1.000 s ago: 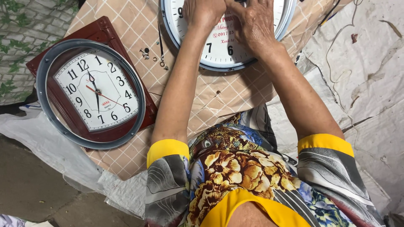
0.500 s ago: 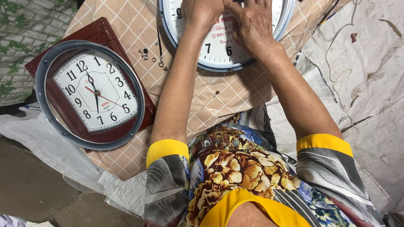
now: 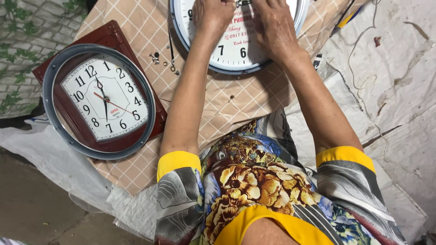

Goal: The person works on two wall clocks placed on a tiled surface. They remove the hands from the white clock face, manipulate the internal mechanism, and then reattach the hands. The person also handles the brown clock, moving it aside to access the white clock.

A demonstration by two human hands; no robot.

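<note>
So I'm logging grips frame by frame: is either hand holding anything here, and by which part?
Both the left hand and the right hand rest on the face of the round white wall clock. Fingertips meet near the top edge; whether they pinch something cannot be told.

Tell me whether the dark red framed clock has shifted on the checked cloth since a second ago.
No. The dark red framed clock sits on the same squares of the checked cloth, left of the small screws.

Checked tan cloth (image 3: 136,27) over crumpled plastic sheeting (image 3: 54,159).

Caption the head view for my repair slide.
Both hands, left hand and right hand, rest on a round white clock.
</note>
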